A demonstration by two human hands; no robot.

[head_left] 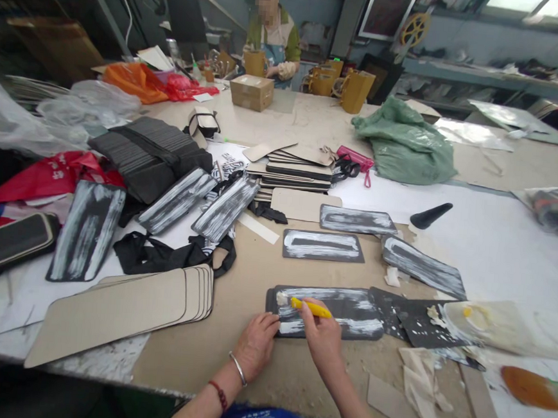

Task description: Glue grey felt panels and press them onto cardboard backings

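- The right hand (pixel 322 333) is closed in a pinch around a slim yellow-handled brush (pixel 313 308), whose pale bristles touch the left part of a dark panel (pixel 355 311).
- The left hand (pixel 256 344) is partly open, fingers loosely curved and close together, the tips at the panel's near left corner; whether they grip it or only press cannot be told.
- That panel, long and round-cornered, lies flat on tan board (pixel 250 265) at the near middle, its matt charcoal face streaked with milky white.
- Beyond it lie two smaller smeared panels (pixel 323 246), with a third streaked panel (pixel 424 269) slanting to the right.
- To the left, three more streaked pieces (pixel 86 232) slope at different angles (the brush marks run roughly lengthwise).
- Near left, smooth beige panels (pixel 121 312) with thin dark edges are fanned in an overlapping stack.
- Behind them rises a bulky bundle of dark grey slabs (pixel 152 154), circled by a black band.
- On the right are a crumpled cream cloth (pixel 422 381), an amber bottle (pixel 530 386) with a green cap, and a black tapered object (pixel 430 216).
- Farther off sit a wrinkled green plastic bag (pixel 405 141), a taped cardboard box (pixel 251 93) and angular golden mug-shaped vessels (pixel 356 91), near a seated person (pixel 289 45).
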